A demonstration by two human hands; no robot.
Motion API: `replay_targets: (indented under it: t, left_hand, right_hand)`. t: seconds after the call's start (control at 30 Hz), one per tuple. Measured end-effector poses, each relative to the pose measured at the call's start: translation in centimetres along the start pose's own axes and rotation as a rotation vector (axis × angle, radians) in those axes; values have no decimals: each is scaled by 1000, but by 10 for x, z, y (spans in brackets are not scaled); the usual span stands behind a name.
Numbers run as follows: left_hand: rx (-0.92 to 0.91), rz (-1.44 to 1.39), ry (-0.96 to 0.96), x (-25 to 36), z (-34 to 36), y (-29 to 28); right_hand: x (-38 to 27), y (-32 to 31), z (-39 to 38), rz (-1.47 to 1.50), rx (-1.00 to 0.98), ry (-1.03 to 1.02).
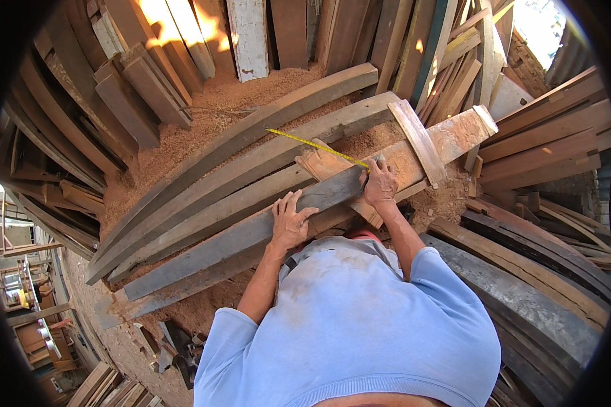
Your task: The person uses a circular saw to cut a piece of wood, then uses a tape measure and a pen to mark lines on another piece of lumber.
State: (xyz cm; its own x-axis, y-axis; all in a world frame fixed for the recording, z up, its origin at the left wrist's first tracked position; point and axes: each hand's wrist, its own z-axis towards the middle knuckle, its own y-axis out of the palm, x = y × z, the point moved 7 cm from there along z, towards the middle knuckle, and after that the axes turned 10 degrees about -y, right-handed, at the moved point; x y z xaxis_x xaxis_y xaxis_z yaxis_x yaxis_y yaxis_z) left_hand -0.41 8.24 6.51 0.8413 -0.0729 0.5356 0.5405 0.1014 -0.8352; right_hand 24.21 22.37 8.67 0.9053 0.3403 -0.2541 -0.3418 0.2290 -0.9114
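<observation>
A long dark grey plank (217, 261) lies slantwise in front of me, rising from lower left to upper right. My left hand (290, 220) rests on it with fingers stretched toward its far edge and thumb apart. At the plank's right end, my right hand (381, 182) is closed around the end of a yellow tape measure (316, 144). The blade sticks out to the upper left over the neighbouring timbers, its far tip in the air or on a beam, I cannot tell which. My fingers hide most of the tape's case, if it is there.
Curved timber beams (251, 132) lie beyond the plank on reddish sawdust (217, 102). A thick pale board (448, 139) with a crosspiece (417, 142) lies to the right. Boards lean at the back, and more timbers (523, 278) are stacked at right. Offcuts (176, 349) lie lower left.
</observation>
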Motion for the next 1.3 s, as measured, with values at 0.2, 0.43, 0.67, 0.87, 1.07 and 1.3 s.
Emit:
replay_targets:
  t: [0.2,0.43,0.67,0.87,1.07,1.3]
  left_hand:
    - [-24,3,3,0,1,1]
    - [-17,6,3,-1,0,1]
    - [-23,-3,9,0,1,1]
    - [-21,-7,9,-1,0,1]
    - [-18,5,5,-1,0,1]
    - [-22,-37,2,2,0,-6]
  right_hand:
    - [1,1,0,-10,-2,-2]
    - [0,0,0,0,3,-7]
    - [1,0,1,14,-43,11]
    - [2,3,0,45,-102,48]
    - [1,2,1,43,-85,41]
    - [0,-5,10,37,-10,-26]
